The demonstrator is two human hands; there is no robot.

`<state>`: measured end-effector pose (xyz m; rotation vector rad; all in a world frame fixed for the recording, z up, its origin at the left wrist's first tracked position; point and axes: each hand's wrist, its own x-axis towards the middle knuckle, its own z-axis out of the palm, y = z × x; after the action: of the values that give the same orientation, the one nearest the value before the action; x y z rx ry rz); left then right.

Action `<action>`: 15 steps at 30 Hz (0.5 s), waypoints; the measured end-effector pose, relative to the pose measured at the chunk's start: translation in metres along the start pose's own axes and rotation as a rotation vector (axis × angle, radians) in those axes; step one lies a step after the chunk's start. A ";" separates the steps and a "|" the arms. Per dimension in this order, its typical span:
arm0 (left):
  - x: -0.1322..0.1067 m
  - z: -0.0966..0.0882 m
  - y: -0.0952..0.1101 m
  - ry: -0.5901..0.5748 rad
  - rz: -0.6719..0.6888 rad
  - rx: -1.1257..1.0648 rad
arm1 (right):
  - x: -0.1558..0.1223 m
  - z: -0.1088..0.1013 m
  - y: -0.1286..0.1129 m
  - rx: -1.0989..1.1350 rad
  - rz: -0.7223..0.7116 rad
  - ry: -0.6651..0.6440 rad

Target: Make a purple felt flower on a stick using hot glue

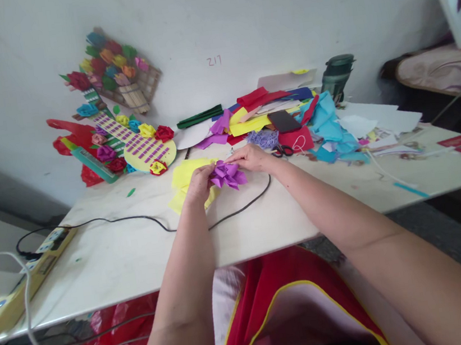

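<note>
A purple paper flower [228, 175] with pointed petals is between my two hands, above the table. My left hand [203, 183] is closed on its left side, fingers pinching near the base. From the upper right, my right hand [248, 158] reaches over it, its fingertips pressed together at the flower's top edge. What those right fingertips pinch is too small to make out beyond the petals. Yellow crepe paper [183, 180] lies beneath and behind my left hand. A black cord [244, 209] curves across the table just below the flower.
Scissors [282, 150], a dark phone [284, 121] and heaped coloured paper [325, 120] lie behind my right hand. At the left stand a guitar-shaped paper craft [149, 153] and a glue bottle [92, 163]. A power strip [35, 271] borders the table's left; a green bottle [337, 76] stands back right.
</note>
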<state>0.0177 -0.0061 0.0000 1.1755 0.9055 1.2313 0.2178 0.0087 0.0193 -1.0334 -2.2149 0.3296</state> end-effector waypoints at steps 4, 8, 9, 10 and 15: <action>-0.002 -0.001 0.003 -0.051 -0.008 0.056 | 0.000 -0.002 0.003 0.092 0.010 -0.041; -0.005 0.001 0.005 -0.087 -0.028 0.079 | -0.001 -0.006 0.008 0.174 0.007 -0.156; -0.005 0.001 0.005 -0.096 -0.030 0.086 | -0.001 -0.007 0.009 0.175 0.009 -0.191; -0.005 0.001 0.004 -0.104 -0.031 0.093 | -0.001 -0.008 0.010 0.171 0.015 -0.222; -0.001 -0.002 0.001 -0.093 -0.039 0.069 | -0.002 -0.010 0.008 0.174 0.025 -0.210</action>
<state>0.0156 -0.0073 0.0001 1.2540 0.9036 1.1122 0.2300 0.0120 0.0225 -0.9698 -2.3102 0.6561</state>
